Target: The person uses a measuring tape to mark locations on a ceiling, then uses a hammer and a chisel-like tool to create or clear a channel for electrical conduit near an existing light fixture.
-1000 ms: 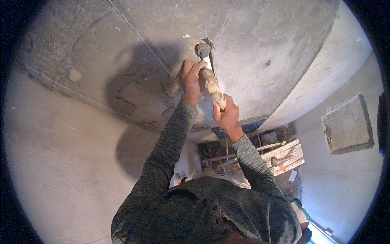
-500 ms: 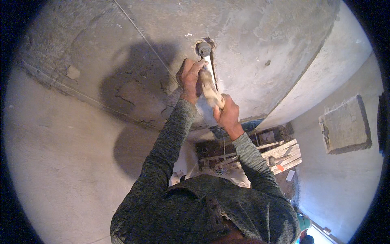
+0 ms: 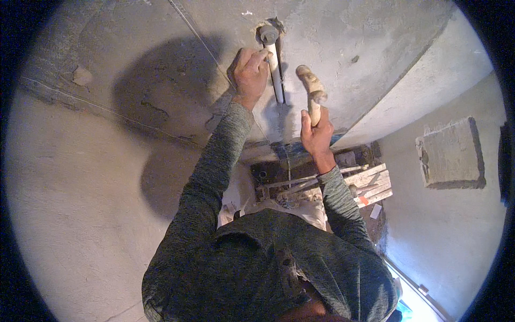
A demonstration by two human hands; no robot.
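Observation:
My left hand [image 3: 250, 76] is closed, fingertips pinched against the side of a white pipe [image 3: 274, 72] set in a slot in the grey wall. Whatever small thing they hold, if any, is too hidden to name. A round grey fitting [image 3: 268, 35] caps the pipe's upper end, just above those fingers. To the right of the pipe, my right hand [image 3: 317, 138] grips the short handle of a pale, wooden-looking hammer [image 3: 309, 80]. The hammer's head is raised, apart from the pipe and the wall.
A taut string line [image 3: 196, 35] crosses the wall at upper left. Below my right arm lie wooden planks [image 3: 375, 180] with a tool on them. A square raised patch [image 3: 451, 154] marks the right wall. Broken edges surround the hole [image 3: 277, 24] by the fitting.
My right hand has drawn the hammer away from the pipe, to the right. My left hand stays pinched at the pipe. The whole view has shifted slightly.

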